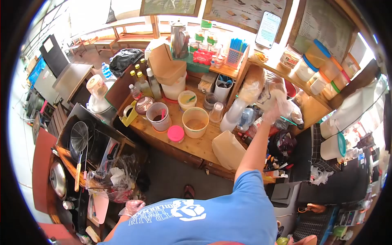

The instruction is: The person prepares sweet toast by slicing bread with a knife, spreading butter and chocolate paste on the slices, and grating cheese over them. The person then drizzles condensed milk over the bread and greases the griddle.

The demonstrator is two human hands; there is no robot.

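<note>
My right hand [271, 114], in a clear plastic glove, stretches out to the back right of the wooden counter. It touches a clear printed plastic bag [271, 87] at the shelf; the fingers blend into the plastic, so their grip is unclear. Left of that bag is a bread loaf in plastic [252, 83]. A white bottle [233, 116] and a brown paper bag [228, 149] stand near my forearm. My left hand [132, 207], also gloved, hangs low by my body with its fingers curled; whatever is inside them, if anything, is hidden.
Open tubs [195, 122], a pink-lidded jar [176, 134] and bottles [143, 86] crowd the counter [163, 139]. A phone [268, 29] leans above the shelf, with a Nutella jar [290, 57] and lidded containers [318, 55] beside it. At left, a strainer [79, 136] lies over a black pan.
</note>
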